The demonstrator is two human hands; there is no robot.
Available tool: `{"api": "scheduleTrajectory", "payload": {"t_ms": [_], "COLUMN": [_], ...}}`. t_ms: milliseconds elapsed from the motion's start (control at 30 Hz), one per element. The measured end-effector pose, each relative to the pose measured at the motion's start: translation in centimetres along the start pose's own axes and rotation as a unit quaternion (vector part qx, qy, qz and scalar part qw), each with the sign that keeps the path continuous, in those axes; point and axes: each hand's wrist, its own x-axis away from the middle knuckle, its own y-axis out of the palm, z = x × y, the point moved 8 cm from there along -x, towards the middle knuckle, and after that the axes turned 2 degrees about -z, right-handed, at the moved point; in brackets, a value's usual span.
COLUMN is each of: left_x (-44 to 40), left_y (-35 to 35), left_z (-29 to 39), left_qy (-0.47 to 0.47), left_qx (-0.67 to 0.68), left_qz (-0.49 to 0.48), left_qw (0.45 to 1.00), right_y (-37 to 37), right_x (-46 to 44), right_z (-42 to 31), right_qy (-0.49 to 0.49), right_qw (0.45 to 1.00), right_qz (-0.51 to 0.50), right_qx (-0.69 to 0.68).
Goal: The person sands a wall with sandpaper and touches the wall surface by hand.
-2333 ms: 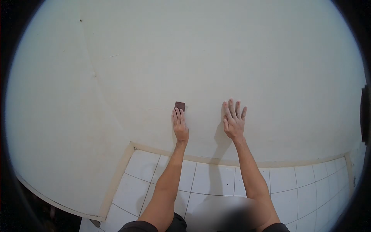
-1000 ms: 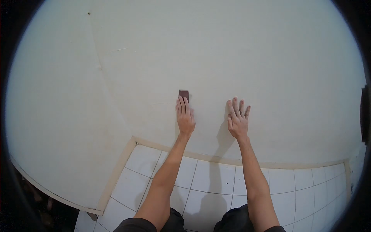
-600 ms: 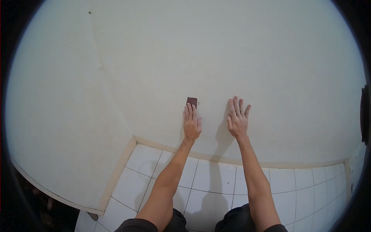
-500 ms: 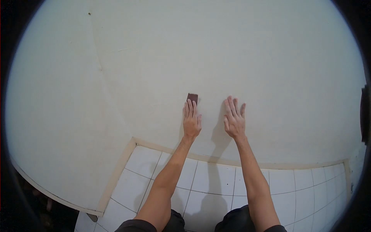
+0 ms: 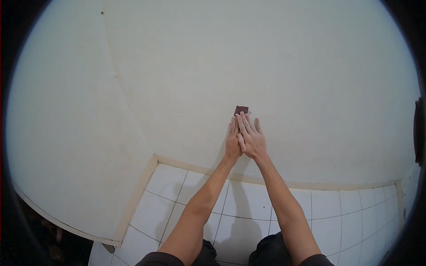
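A small dark reddish-brown piece of sandpaper (image 5: 242, 109) lies flat against the pale wall (image 5: 284, 75). My left hand (image 5: 233, 144) presses the sandpaper to the wall with fingers stretched out, its lower part hidden under them. Partly overlapping the left one, my right hand (image 5: 254, 139) lies with straight fingers, the tips of some reaching the lower edge of the sandpaper. Whether the right fingertips bear on the sandpaper or only on the left hand, I cannot tell.
A cream baseboard (image 5: 213, 172) runs along the wall's foot and turns at a corner on the left. Below is a white tiled floor (image 5: 248, 199). A dark object (image 5: 418, 133) stands at the right edge. A faint ridge runs down the left wall.
My left hand has slid right along the wall with the sandpaper. My right hand has moved left from bare wall and now overlaps the left hand.
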Motion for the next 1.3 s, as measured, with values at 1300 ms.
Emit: {"api": "scheduleTrajectory", "payload": {"t_ms": [1300], "left_x": [-1.2], "left_y": [-1.4], "left_z": [0.8], "left_qy": [0.055], "left_qx": [-0.13], "left_qz": [-0.061], "left_qw": [0.988], "right_y": [-1.1], "right_x": [0.6], "right_z": [1.5], "right_qy": [0.073], "right_qw": [0.996], "right_qz": [0.01], "right_qx": [0.057]}}
